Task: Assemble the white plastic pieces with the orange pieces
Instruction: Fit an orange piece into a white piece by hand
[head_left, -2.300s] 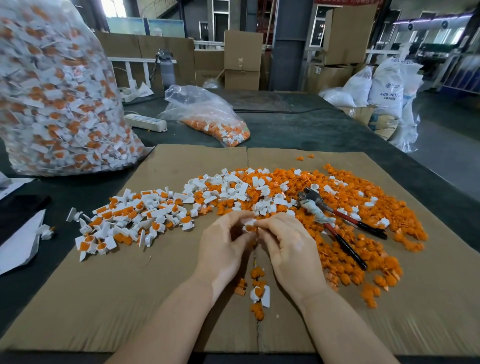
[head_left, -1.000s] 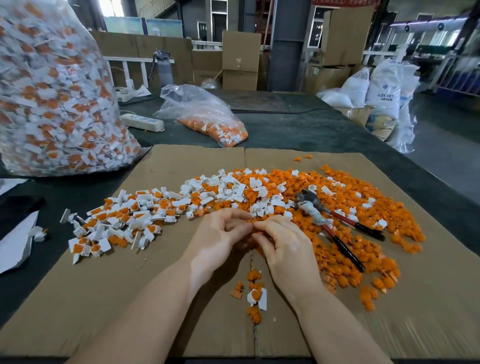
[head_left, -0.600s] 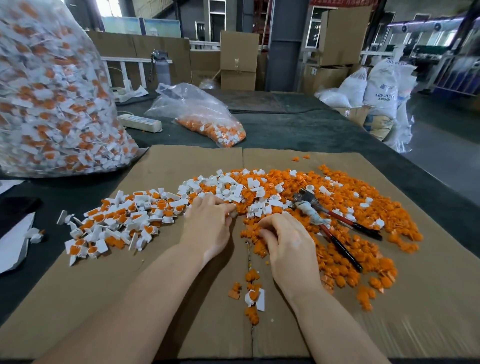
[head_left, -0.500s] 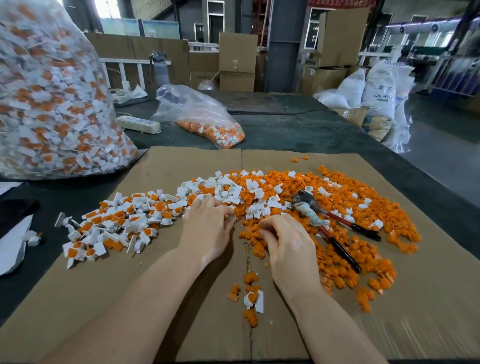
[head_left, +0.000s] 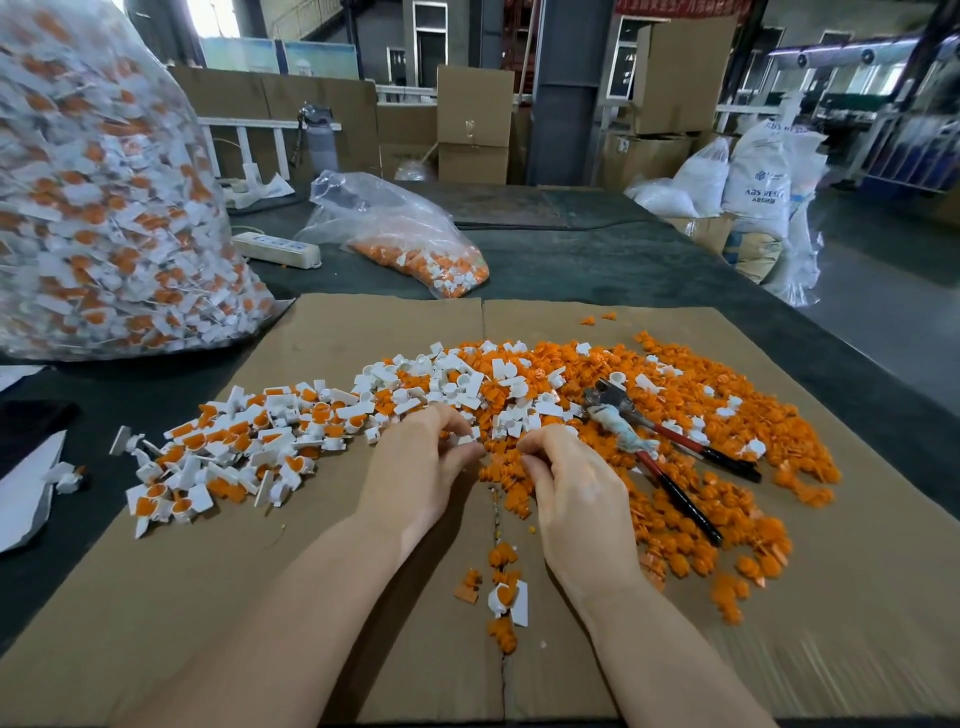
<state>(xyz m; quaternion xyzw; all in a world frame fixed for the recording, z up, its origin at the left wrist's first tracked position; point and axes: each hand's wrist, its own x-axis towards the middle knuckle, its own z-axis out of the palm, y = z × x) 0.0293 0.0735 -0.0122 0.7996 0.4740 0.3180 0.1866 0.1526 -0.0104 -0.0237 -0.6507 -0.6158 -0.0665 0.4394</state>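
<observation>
A spread of loose orange pieces (head_left: 727, 415) covers the right half of the cardboard sheet (head_left: 337, 623). Loose white pieces (head_left: 457, 384) lie mixed in at the middle. A heap of joined white-and-orange pieces (head_left: 234, 447) lies to the left. My left hand (head_left: 421, 467) pinches a small white piece (head_left: 464, 439) at its fingertips. My right hand (head_left: 576, 493) has its fingers curled at the edge of the orange pile, close to the left hand; what it pinches is hidden.
Red-handled pliers (head_left: 670, 467) lie on the orange pile right of my hands. A big clear bag of joined pieces (head_left: 104, 208) stands at the left, a smaller bag (head_left: 410, 239) and a power strip (head_left: 275, 249) behind. Several stray pieces (head_left: 506, 597) lie near my wrists.
My hands parted from a joined pinch and dropped to the pile. The left hand went left to the white pieces and came back holding one, while the right dug into the orange pieces.
</observation>
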